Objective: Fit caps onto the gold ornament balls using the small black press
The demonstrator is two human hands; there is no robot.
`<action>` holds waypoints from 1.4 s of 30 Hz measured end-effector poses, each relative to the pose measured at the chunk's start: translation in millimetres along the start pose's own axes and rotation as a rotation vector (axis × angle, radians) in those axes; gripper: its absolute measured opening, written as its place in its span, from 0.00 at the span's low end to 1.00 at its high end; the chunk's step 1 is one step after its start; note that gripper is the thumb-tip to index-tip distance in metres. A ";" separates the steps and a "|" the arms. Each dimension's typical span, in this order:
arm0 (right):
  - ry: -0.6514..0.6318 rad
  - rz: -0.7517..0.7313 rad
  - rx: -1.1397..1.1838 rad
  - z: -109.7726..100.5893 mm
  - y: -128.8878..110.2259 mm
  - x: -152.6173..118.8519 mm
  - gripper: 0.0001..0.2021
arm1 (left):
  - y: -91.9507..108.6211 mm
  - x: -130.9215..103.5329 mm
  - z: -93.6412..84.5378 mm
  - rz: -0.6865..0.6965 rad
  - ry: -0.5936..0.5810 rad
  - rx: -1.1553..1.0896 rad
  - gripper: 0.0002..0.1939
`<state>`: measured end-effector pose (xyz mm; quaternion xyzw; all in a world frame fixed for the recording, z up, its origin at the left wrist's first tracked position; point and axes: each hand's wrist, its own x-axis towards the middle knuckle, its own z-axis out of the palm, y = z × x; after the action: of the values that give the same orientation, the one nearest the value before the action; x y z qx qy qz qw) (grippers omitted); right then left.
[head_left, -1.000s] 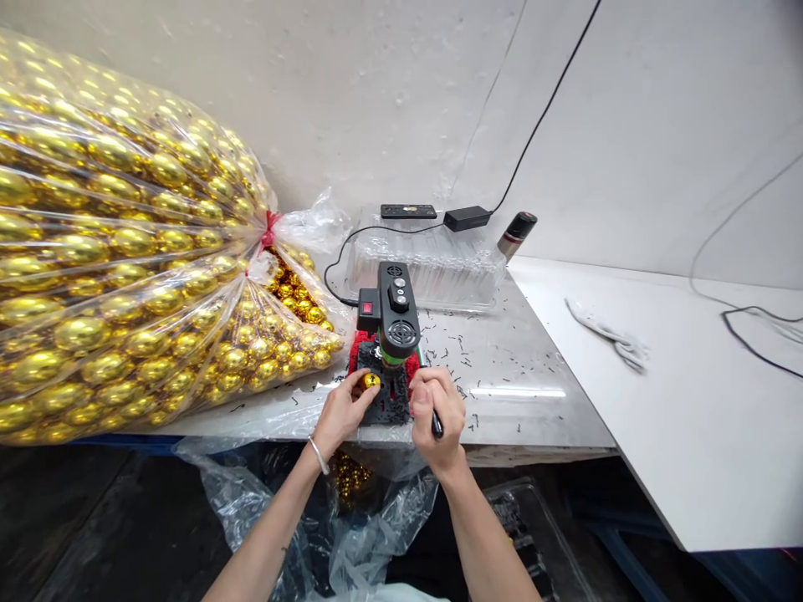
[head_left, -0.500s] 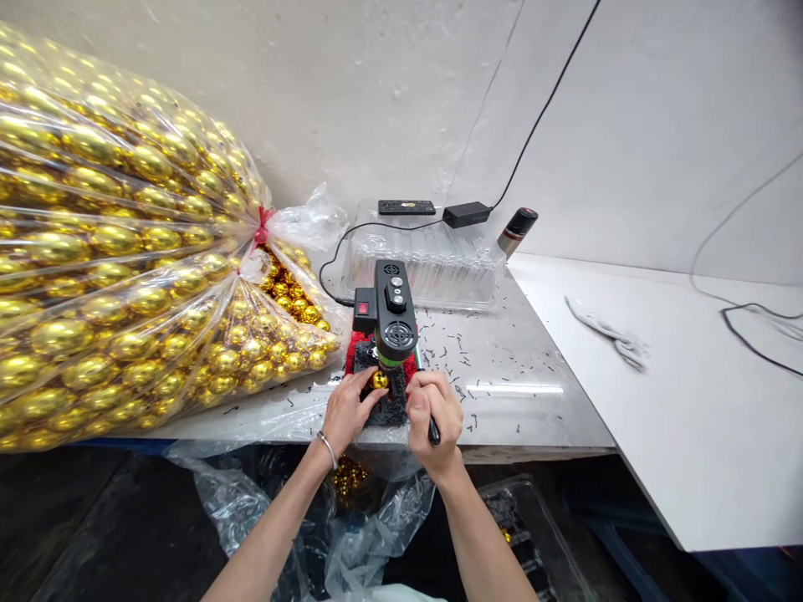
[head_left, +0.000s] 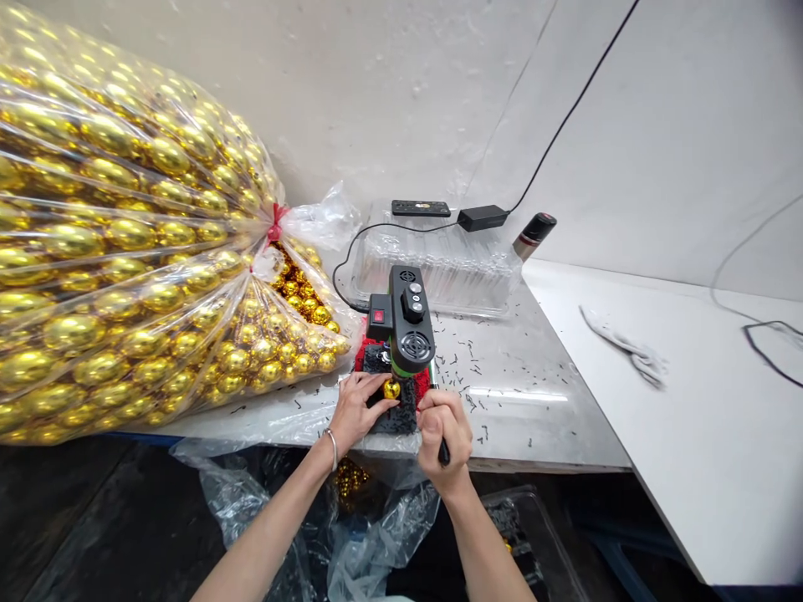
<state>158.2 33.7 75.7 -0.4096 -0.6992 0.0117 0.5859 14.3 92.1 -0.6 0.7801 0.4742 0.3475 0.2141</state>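
A small black bench machine (head_left: 411, 316), shaped like a mini drill press, stands near the table's front edge on a base with red and black patches. Under its head, a shiny gold ball (head_left: 391, 390) sits between the thumb and fingers of my left hand (head_left: 359, 408). My right hand (head_left: 447, 435) is wrapped around the black handle (head_left: 444, 452) of the machine's lever, on the right side. The tip of the tool above the ball is hidden by the machine's head.
Large clear bags of gold balls (head_left: 131, 234) fill the left. Behind the machine stands a clear plastic tray (head_left: 439, 267), with a power adapter (head_left: 483, 218) and a spray can (head_left: 535, 236) nearby. Black shavings litter the metal tabletop (head_left: 552, 418). A glove (head_left: 624, 344) lies right.
The camera view has turned slightly, so everything appears a little farther right. Both hands keep their holds on the ball and the lever handle.
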 end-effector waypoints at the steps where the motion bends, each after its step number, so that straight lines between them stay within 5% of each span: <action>1: -0.001 -0.003 0.000 0.7 2.0 -2.7 0.09 | -0.1 -0.4 0.0 0.002 0.002 0.001 0.20; 15: 0.151 -0.053 0.030 21.1 24.9 -25.8 0.12 | -1.1 -2.0 1.4 0.000 0.009 -0.005 0.20; 25: 0.035 -0.133 -0.068 21.2 29.2 -28.2 0.11 | -2.0 -0.9 0.4 -0.002 0.011 -0.045 0.20; 35: 0.031 0.132 0.024 -10.5 -26.2 46.8 0.14 | 0.4 0.7 1.0 -0.025 0.073 -0.077 0.19; 39: 0.029 0.140 0.019 -12.6 -31.0 55.4 0.15 | 11.1 -25.2 -14.1 0.014 0.145 -0.044 0.19; 42: 0.025 0.109 0.012 -9.9 -29.2 48.5 0.14 | 18.0 -64.2 -27.4 0.145 0.037 0.015 0.21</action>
<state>151.1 38.1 132.5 -0.4438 -0.6684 0.0425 0.5954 -15.3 26.9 7.8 0.8075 0.4229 0.3728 0.1737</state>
